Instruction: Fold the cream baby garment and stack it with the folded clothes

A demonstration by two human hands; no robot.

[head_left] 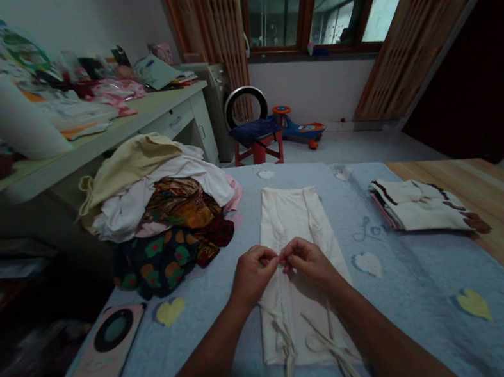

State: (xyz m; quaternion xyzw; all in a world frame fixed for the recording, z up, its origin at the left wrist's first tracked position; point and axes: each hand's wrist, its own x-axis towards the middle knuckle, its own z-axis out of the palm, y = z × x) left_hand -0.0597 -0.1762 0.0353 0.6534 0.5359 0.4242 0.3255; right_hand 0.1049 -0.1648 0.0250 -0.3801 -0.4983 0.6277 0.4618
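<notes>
Single head-worn cam: we look forward and steeply down along the bare forearms [200,366]. Left hand [255,270] and right hand [311,264] sit near, about mid-frame. Blue heart-print cloth [408,297] spreads below us; far end, up top, we get the wood-framed window [281,4].

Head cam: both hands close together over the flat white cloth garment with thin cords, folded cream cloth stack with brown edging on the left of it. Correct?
Wrong side: the head view shows the folded cream cloth stack with brown edging on the right of the flat white cloth garment with thin cords. The left hand and right hand are close together over the garment.
</notes>
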